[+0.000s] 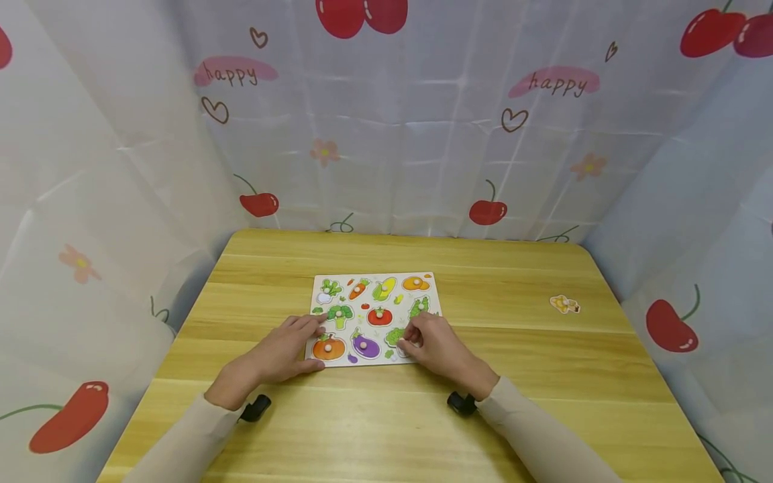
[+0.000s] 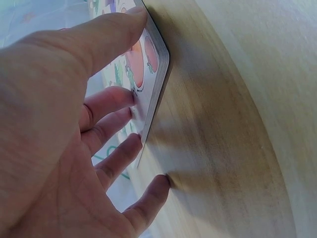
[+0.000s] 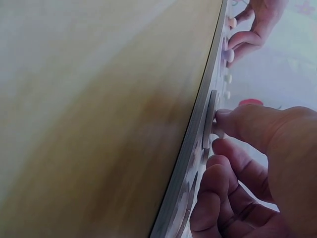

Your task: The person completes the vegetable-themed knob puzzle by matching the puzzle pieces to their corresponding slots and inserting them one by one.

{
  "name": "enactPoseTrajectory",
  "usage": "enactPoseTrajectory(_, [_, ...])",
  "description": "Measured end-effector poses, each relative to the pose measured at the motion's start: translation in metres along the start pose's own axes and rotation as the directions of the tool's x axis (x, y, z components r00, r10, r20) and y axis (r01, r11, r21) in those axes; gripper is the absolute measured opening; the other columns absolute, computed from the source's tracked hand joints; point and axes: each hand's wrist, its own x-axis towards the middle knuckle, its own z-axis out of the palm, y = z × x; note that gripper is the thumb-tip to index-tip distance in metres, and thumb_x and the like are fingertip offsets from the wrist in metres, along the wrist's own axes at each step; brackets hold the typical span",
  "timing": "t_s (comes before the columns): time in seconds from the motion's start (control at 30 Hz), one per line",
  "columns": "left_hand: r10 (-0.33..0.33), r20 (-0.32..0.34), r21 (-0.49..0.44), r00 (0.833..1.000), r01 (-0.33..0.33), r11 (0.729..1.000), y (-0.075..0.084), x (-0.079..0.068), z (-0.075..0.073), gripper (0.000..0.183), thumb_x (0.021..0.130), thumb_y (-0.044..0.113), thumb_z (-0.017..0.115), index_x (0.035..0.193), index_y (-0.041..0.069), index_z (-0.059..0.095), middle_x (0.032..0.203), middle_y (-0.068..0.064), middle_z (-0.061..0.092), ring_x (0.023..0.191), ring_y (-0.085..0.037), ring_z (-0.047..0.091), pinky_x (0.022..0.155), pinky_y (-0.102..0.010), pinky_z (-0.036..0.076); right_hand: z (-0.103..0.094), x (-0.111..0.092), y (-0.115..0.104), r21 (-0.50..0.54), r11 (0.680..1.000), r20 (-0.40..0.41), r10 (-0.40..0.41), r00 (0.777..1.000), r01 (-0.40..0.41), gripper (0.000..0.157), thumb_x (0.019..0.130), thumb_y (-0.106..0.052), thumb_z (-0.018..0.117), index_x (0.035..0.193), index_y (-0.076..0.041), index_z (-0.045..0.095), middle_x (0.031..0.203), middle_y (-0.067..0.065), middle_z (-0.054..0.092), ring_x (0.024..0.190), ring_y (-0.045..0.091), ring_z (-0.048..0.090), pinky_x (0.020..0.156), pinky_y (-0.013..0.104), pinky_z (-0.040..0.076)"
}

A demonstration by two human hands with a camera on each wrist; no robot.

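Observation:
A wooden knob puzzle board (image 1: 379,355) with vegetable pictures lies flat on the table. At its lower right, my right hand (image 1: 441,345) pinches a green leafy vegetable puzzle piece (image 1: 395,337) by its knob, thumb against forefinger. From the right wrist view, that piece (image 3: 209,121) stands slightly proud of the board surface; its far side is hidden. My left hand (image 1: 278,349) rests over the board's left edge with fingers spread. In the left wrist view its thumb (image 2: 119,29) lies on the board and the little finger touches the table.
Pumpkin (image 1: 329,348), eggplant (image 1: 366,346), tomato (image 1: 380,316) and broccoli (image 1: 340,315) pieces sit in the board, with others above. A mushroom piece (image 1: 564,304) lies alone on the table (image 1: 507,282) at right. Printed curtains (image 1: 410,154) stand around the table.

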Motion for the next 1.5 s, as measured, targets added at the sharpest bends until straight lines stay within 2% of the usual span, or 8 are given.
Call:
enactPoseTrajectory(0.23, [0.001,0.003,0.001,1.000,-0.001,1.000,0.0003,0.0001,-0.0005,0.066,0.104,0.037,0.091,0.156,0.006,0.064,0.184,-0.015,0.049,0.162,-0.046,0.052,0.131,-0.073,0.047,-0.0003,0.0015,-0.0020,-0.010,1.000,0.015,0.027,1.000,-0.027,0.013,0.100,-0.018,0.094,0.097,-0.012,0.082,0.091,-0.001,0.071,0.081,0.008,0.059,0.071,0.019,0.052])
enactPoseTrajectory(0.73, [0.006,0.003,0.008,1.000,-0.006,1.000,-0.0009,0.0014,-0.0004,0.072,0.104,0.037,0.091,0.161,0.004,0.060,0.183,-0.016,0.050,0.164,-0.047,0.050,0.133,-0.073,0.045,0.0006,0.0024,-0.0009,-0.001,1.000,0.010,0.024,1.000,-0.024,0.012,0.100,-0.017,0.093,0.096,-0.012,0.082,0.090,0.000,0.072,0.080,0.010,0.061,0.071,0.019,0.051])
enactPoseTrajectory(1.23, [0.004,-0.001,0.001,1.000,-0.004,1.000,-0.0020,0.0007,0.0018,0.067,0.104,0.037,0.091,0.156,0.005,0.064,0.183,-0.015,0.050,0.162,-0.047,0.051,0.130,-0.075,0.048,0.0034,0.0000,0.0035,0.007,1.000,-0.001,-0.004,1.000,0.004,0.012,0.099,-0.016,0.093,0.097,-0.013,0.081,0.090,-0.002,0.072,0.080,0.009,0.062,0.071,0.019,0.053])
enactPoseTrajectory(1.5, [-0.001,-0.003,0.009,1.000,0.001,1.000,-0.0014,0.0011,0.0016,0.082,0.104,0.037,0.091,0.168,0.003,0.054,0.182,-0.016,0.052,0.162,-0.046,0.051,0.130,-0.075,0.048,0.0036,0.0003,0.0034,-0.002,1.000,-0.004,-0.003,1.000,0.003,0.012,0.099,-0.017,0.093,0.098,-0.013,0.082,0.090,-0.002,0.072,0.080,0.007,0.060,0.072,0.019,0.053])
